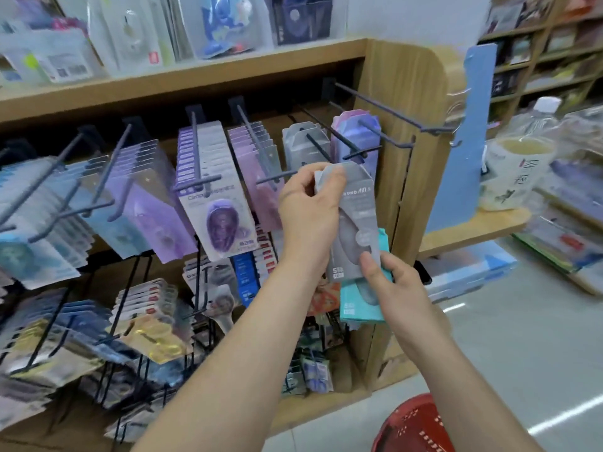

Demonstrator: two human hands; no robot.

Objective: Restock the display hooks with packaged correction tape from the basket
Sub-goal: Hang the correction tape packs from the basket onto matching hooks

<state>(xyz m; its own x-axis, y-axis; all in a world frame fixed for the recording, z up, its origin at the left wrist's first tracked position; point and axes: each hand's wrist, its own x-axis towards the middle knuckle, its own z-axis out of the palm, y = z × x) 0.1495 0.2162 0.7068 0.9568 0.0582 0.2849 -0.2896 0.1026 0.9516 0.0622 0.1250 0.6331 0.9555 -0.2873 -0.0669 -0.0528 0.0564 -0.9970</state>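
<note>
Presently left hand (306,210), right hand (391,285) hold pack (355,207); basket (411,425) interior hidden.

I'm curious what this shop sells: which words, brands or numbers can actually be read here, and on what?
"AIR": on the grey pack held by the left hand and right hand.
"5": near that pack's bottom edge.
Heading on the front purple pack: too blurred to read.
Characters on the cup: too blurred to read.
All other labels: too small or blurred.
</note>
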